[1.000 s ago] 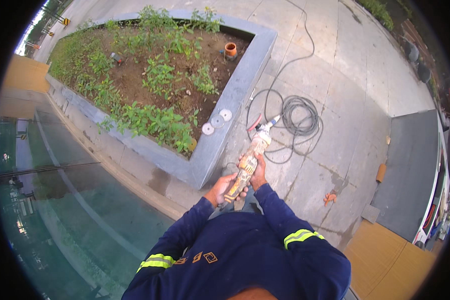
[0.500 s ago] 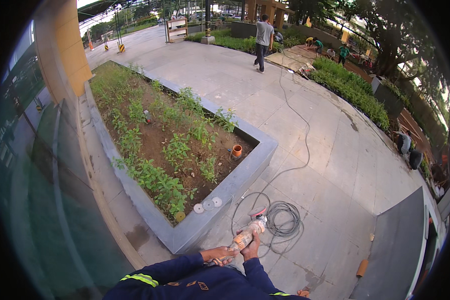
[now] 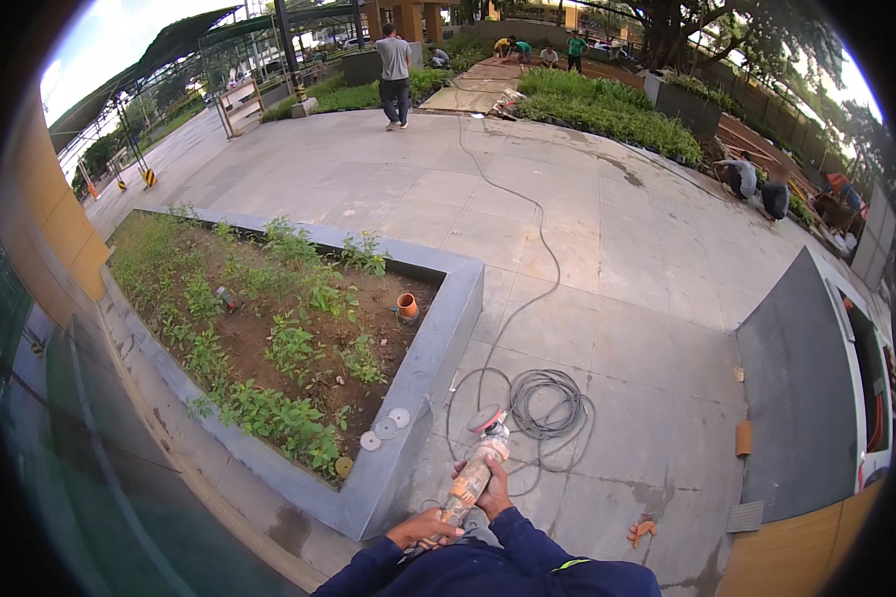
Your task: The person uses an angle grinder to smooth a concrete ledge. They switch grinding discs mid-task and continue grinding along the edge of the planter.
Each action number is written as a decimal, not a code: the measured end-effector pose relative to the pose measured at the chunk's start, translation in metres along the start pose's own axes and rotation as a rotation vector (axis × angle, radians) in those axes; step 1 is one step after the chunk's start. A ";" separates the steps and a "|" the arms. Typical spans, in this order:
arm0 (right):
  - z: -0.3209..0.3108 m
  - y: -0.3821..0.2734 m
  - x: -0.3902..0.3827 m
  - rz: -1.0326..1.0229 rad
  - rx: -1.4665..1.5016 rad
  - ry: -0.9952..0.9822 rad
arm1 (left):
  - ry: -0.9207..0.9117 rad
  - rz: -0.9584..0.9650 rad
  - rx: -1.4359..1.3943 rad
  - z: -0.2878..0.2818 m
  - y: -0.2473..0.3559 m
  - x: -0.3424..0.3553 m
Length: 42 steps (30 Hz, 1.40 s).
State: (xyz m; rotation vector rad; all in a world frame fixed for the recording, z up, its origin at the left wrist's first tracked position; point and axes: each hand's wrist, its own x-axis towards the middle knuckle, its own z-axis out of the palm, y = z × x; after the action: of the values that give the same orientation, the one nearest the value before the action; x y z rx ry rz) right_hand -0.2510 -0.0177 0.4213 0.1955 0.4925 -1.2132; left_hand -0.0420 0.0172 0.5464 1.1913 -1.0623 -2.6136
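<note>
An orange and grey angle grinder (image 3: 471,472) with a reddish disc guard (image 3: 486,419) points away from me, low over the paving beside the grey planter wall (image 3: 438,343). My left hand (image 3: 424,527) grips its rear end. My right hand (image 3: 495,490) is wrapped round its body further forward. Both arms wear dark blue sleeves with a reflective stripe. The grinder's grey cable lies in a coil (image 3: 550,403) just right of the tool, then runs off across the slabs.
Three pale discs (image 3: 385,429) and a yellowish one (image 3: 343,466) lie on the planter rim. An orange pot (image 3: 406,305) stands in the soil among green plants. An orange glove (image 3: 642,530) lies on the slabs, a dark panel (image 3: 796,398) at right. A person (image 3: 395,62) walks far off.
The view has tilted up from the ground to the wide paved yard. Hands and grinder now sit lower in the picture; both hands keep their grip.
</note>
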 end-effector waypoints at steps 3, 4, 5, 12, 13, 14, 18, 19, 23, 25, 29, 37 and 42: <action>0.003 0.005 -0.007 -0.047 0.036 0.071 | -0.006 -0.022 0.017 0.005 0.001 -0.004; 0.003 0.004 -0.007 -0.074 0.025 0.074 | -0.011 -0.039 0.036 0.001 0.001 -0.003; 0.003 0.004 -0.009 -0.093 0.017 0.083 | -0.006 -0.014 0.066 -0.007 -0.008 0.005; 0.013 -0.016 -0.030 -0.357 -0.081 0.103 | 0.073 0.107 0.369 -0.014 -0.003 0.011; 0.009 -0.024 -0.036 -0.425 -0.105 0.114 | 0.186 0.215 0.480 -0.020 -0.016 0.013; 0.019 -0.024 -0.044 -0.486 -0.133 0.115 | 0.319 0.309 0.578 -0.031 -0.033 0.010; 0.036 -0.055 -0.084 -0.802 -0.225 0.212 | 0.466 0.263 0.264 -0.079 -0.060 -0.036; 0.041 -0.058 -0.092 -0.841 -0.250 0.205 | 0.530 0.260 0.186 -0.095 -0.077 -0.056; 0.043 -0.064 -0.140 -0.943 -0.306 0.267 | 0.770 0.169 0.225 -0.148 -0.134 -0.126; 0.046 -0.055 -0.158 -0.938 -0.325 0.277 | 0.857 0.104 0.108 -0.184 -0.192 -0.149; 0.048 -0.020 -0.187 -1.079 -0.440 0.454 | 0.955 -0.130 -0.094 -0.206 -0.282 -0.177; 0.011 -0.017 -0.214 -1.050 -0.453 0.465 | 0.964 -0.273 -0.305 -0.182 -0.380 -0.199; 0.015 -0.027 -0.210 -1.128 -0.528 0.496 | 1.055 -0.279 -0.393 -0.150 -0.397 -0.202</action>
State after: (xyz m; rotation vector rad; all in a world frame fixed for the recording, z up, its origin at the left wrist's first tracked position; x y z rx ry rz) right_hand -0.3270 0.1443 0.5350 -0.2977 1.4536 -2.0688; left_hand 0.2820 0.3017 0.3587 2.2457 -0.1728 -1.6777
